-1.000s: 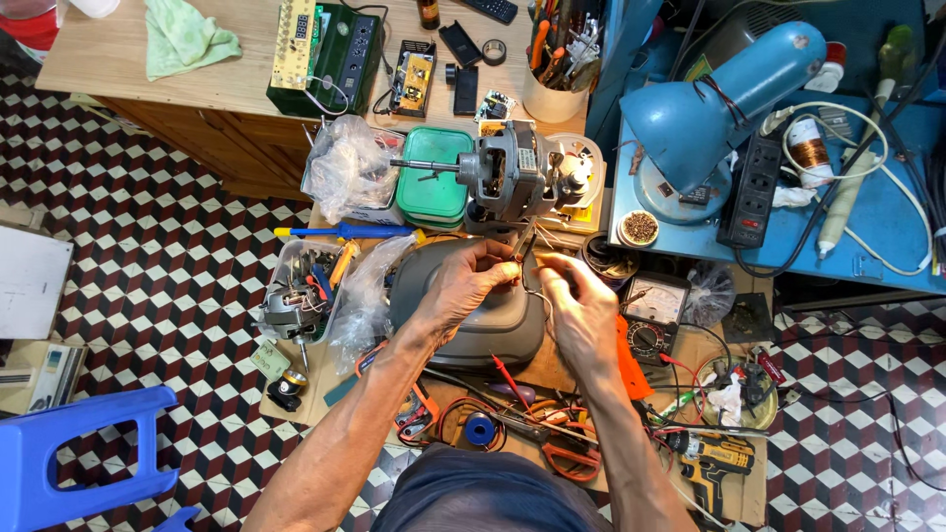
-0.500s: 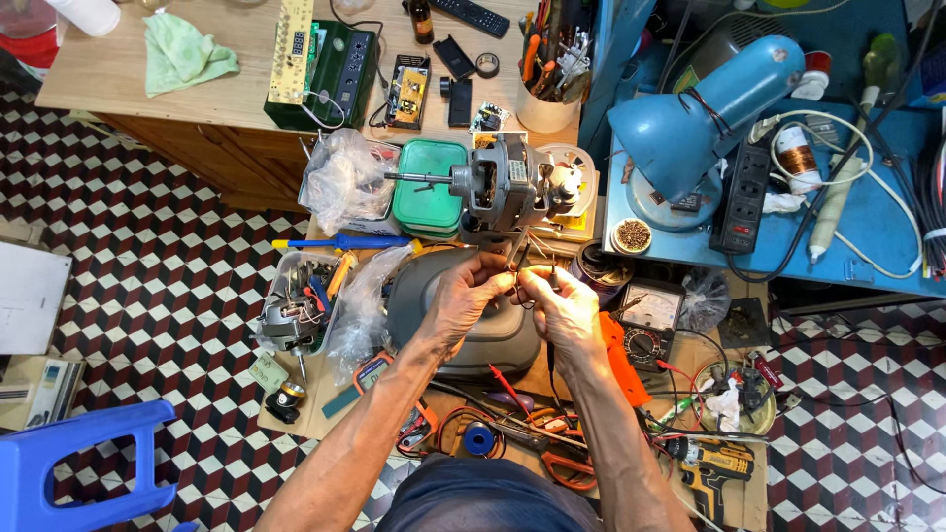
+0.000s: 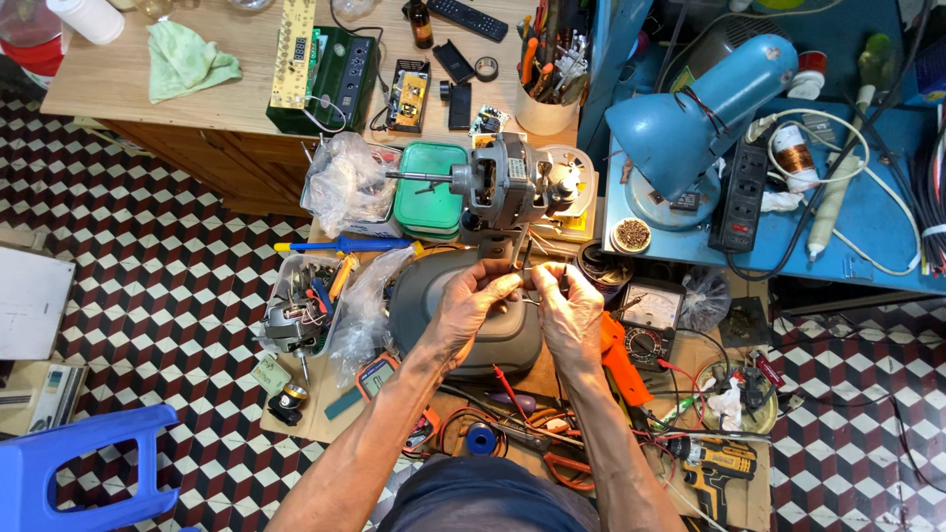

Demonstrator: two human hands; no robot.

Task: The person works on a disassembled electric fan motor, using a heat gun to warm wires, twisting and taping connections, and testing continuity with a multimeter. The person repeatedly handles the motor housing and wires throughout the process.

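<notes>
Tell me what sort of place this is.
Most likely a small electrical repair workshop: a bare electric motor on its stand, an analogue multimeter, a cup of hand tools, and both hands working on thin wires.

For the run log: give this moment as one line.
left hand: pinching thin wires | right hand: pinching same wires | under grey metal motor | over dark grey plastic housing
</notes>
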